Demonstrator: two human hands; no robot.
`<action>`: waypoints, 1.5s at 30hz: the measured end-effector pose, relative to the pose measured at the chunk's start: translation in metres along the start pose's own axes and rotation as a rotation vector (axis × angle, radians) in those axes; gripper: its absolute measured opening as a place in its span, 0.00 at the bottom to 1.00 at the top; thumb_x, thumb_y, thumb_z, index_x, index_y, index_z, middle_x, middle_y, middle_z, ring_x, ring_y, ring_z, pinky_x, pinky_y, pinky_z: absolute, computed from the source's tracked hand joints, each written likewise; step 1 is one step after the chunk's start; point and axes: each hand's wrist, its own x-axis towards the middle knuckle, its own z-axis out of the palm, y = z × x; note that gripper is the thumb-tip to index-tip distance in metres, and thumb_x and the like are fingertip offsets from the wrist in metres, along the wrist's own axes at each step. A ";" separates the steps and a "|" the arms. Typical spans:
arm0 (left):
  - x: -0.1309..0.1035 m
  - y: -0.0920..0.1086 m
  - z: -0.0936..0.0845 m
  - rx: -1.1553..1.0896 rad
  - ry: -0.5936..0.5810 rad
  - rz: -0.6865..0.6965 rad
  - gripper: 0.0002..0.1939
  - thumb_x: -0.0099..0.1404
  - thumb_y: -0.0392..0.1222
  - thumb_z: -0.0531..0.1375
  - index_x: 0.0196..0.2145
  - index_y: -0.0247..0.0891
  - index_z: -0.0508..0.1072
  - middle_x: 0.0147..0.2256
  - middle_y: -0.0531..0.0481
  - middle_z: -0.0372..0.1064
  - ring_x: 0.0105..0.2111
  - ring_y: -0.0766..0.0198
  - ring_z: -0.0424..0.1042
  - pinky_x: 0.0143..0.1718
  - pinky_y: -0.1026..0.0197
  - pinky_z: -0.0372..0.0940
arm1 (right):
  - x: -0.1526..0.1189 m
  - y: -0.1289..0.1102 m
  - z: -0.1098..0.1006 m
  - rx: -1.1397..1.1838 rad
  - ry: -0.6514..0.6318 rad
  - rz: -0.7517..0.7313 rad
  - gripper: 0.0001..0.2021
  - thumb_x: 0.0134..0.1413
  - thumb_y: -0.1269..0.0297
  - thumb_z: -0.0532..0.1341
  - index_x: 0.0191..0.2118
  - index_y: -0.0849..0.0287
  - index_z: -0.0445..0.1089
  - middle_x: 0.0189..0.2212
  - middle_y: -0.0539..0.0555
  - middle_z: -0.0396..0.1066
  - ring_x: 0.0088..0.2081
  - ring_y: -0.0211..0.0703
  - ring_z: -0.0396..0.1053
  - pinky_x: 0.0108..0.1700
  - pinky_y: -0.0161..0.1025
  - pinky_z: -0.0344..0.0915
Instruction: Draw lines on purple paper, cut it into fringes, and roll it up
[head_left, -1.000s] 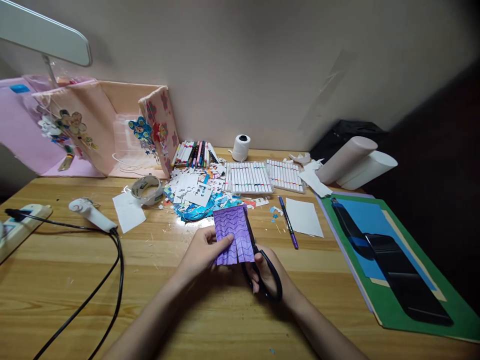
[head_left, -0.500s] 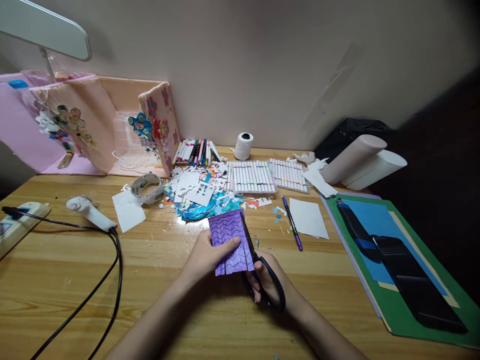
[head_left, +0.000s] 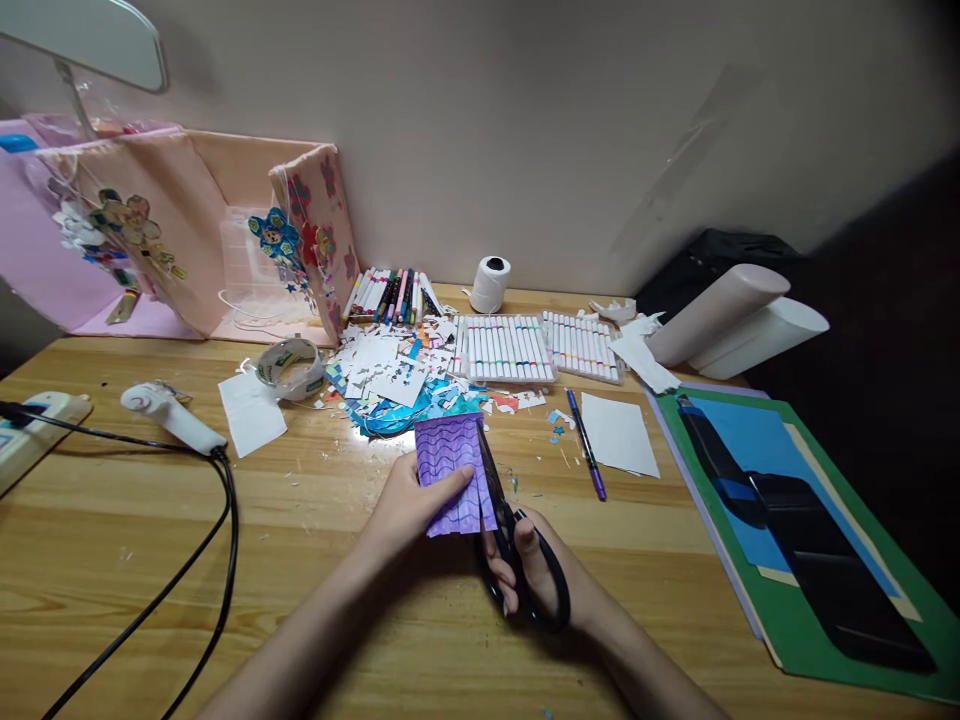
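Note:
A purple card (head_left: 448,455) with dark wavy lines and slits at its lower edge is pinched in my left hand (head_left: 409,502), the thumb lying across its front. My right hand (head_left: 536,565) has its fingers through the handles of black scissors (head_left: 504,505). The scissor blades lie along the card's right side, pointing up and away from me, and are parted a little. Part of the lower blade is hidden by the card.
Paper scraps (head_left: 397,385) are heaped beyond the hands, beside marker sets (head_left: 506,350) and a tape roll (head_left: 291,370). A purple marker (head_left: 586,445) and white paper (head_left: 619,435) lie right. A glue gun (head_left: 172,418) is left, a green board (head_left: 795,625) far right.
The scissors have opened wider and their handles are spread further. The card has shifted slightly up and left in view. The whole view has turned a little.

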 end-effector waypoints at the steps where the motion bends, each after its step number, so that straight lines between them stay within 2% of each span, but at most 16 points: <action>1: 0.000 0.001 0.000 0.009 0.010 0.005 0.21 0.47 0.52 0.70 0.29 0.32 0.71 0.25 0.49 0.69 0.24 0.67 0.66 0.26 0.65 0.63 | -0.001 0.000 0.000 0.011 -0.009 0.001 0.39 0.36 0.22 0.47 0.30 0.59 0.59 0.14 0.42 0.53 0.13 0.30 0.56 0.16 0.28 0.54; 7: 0.002 0.007 -0.004 -0.016 0.152 0.066 0.19 0.49 0.51 0.69 0.28 0.32 0.70 0.24 0.51 0.69 0.23 0.68 0.66 0.26 0.66 0.62 | -0.004 0.004 -0.002 0.070 -0.088 0.001 0.38 0.37 0.23 0.48 0.30 0.60 0.60 0.16 0.43 0.55 0.14 0.29 0.57 0.18 0.28 0.55; 10: 0.004 0.011 -0.007 -0.125 0.209 0.064 0.18 0.49 0.49 0.69 0.30 0.32 0.71 0.26 0.50 0.71 0.24 0.67 0.68 0.26 0.66 0.64 | -0.001 0.007 -0.003 0.162 -0.051 -0.041 0.36 0.38 0.24 0.50 0.29 0.59 0.59 0.16 0.42 0.55 0.13 0.30 0.56 0.17 0.28 0.55; 13: 0.005 0.014 -0.008 -0.250 0.183 0.049 0.17 0.47 0.46 0.70 0.29 0.33 0.71 0.25 0.52 0.71 0.23 0.69 0.68 0.25 0.68 0.63 | 0.007 0.004 -0.006 0.271 0.161 -0.104 0.31 0.45 0.29 0.53 0.27 0.58 0.58 0.14 0.42 0.54 0.13 0.30 0.56 0.16 0.29 0.56; 16: 0.002 0.017 -0.005 -0.338 0.081 -0.017 0.16 0.46 0.44 0.71 0.28 0.33 0.71 0.22 0.54 0.69 0.20 0.70 0.67 0.23 0.69 0.64 | 0.013 -0.004 -0.010 0.215 0.437 -0.143 0.25 0.50 0.39 0.60 0.27 0.59 0.60 0.15 0.42 0.56 0.15 0.30 0.59 0.18 0.29 0.59; 18: -0.001 0.016 -0.003 -0.353 -0.003 -0.078 0.16 0.46 0.44 0.71 0.29 0.33 0.71 0.22 0.54 0.69 0.20 0.69 0.68 0.24 0.67 0.65 | 0.015 -0.010 -0.013 0.150 0.527 -0.166 0.22 0.50 0.43 0.62 0.29 0.60 0.63 0.16 0.43 0.59 0.16 0.31 0.61 0.19 0.29 0.59; 19: -0.002 0.015 -0.002 -0.347 -0.046 -0.099 0.16 0.47 0.45 0.70 0.30 0.33 0.72 0.23 0.52 0.70 0.21 0.68 0.69 0.24 0.67 0.66 | 0.014 -0.012 -0.014 0.123 0.533 -0.169 0.21 0.49 0.44 0.63 0.30 0.60 0.64 0.17 0.44 0.61 0.17 0.31 0.62 0.19 0.29 0.59; 22: -0.003 0.008 0.000 -0.274 -0.179 -0.125 0.17 0.50 0.46 0.69 0.33 0.32 0.73 0.27 0.47 0.73 0.25 0.65 0.72 0.29 0.65 0.67 | 0.012 -0.014 -0.015 0.030 0.445 -0.133 0.20 0.50 0.45 0.62 0.30 0.61 0.65 0.18 0.46 0.63 0.17 0.31 0.61 0.20 0.30 0.60; 24: -0.003 0.003 0.000 -0.197 -0.214 -0.129 0.18 0.51 0.47 0.69 0.35 0.32 0.74 0.29 0.45 0.74 0.28 0.63 0.73 0.31 0.63 0.68 | 0.011 -0.013 -0.014 -0.016 0.374 -0.101 0.20 0.50 0.46 0.62 0.26 0.61 0.64 0.16 0.46 0.63 0.17 0.32 0.61 0.20 0.30 0.60; 29: -0.002 -0.001 0.003 0.002 -0.103 -0.064 0.17 0.51 0.48 0.69 0.33 0.33 0.74 0.30 0.46 0.74 0.27 0.64 0.71 0.31 0.63 0.66 | 0.012 -0.009 -0.012 0.103 0.265 -0.096 0.19 0.52 0.49 0.62 0.25 0.59 0.61 0.14 0.44 0.61 0.15 0.31 0.59 0.19 0.30 0.57; 32: -0.002 0.000 0.005 0.046 -0.097 -0.035 0.16 0.52 0.49 0.68 0.33 0.34 0.75 0.30 0.45 0.75 0.27 0.64 0.71 0.31 0.62 0.66 | 0.013 -0.007 -0.013 0.152 0.221 -0.119 0.18 0.54 0.51 0.61 0.24 0.59 0.61 0.13 0.44 0.61 0.14 0.30 0.57 0.19 0.30 0.55; 39: 0.000 -0.003 0.005 0.033 -0.103 -0.039 0.17 0.51 0.49 0.69 0.34 0.34 0.76 0.33 0.44 0.76 0.30 0.62 0.73 0.34 0.61 0.67 | 0.011 -0.002 -0.015 0.155 0.189 -0.091 0.18 0.54 0.50 0.62 0.25 0.58 0.60 0.12 0.42 0.57 0.14 0.32 0.58 0.19 0.30 0.58; 42: 0.000 -0.003 0.005 0.005 -0.099 -0.061 0.17 0.51 0.49 0.69 0.34 0.35 0.76 0.32 0.45 0.76 0.28 0.63 0.72 0.32 0.62 0.67 | 0.011 -0.002 -0.014 0.108 0.174 -0.073 0.19 0.54 0.49 0.61 0.24 0.59 0.59 0.13 0.43 0.58 0.15 0.32 0.59 0.19 0.31 0.59; 45: -0.001 -0.003 0.005 0.010 -0.098 -0.083 0.16 0.51 0.50 0.69 0.32 0.34 0.75 0.29 0.46 0.75 0.25 0.64 0.71 0.30 0.62 0.66 | 0.010 -0.006 -0.013 0.061 0.227 -0.055 0.20 0.51 0.47 0.62 0.26 0.58 0.59 0.14 0.43 0.59 0.15 0.32 0.59 0.19 0.31 0.58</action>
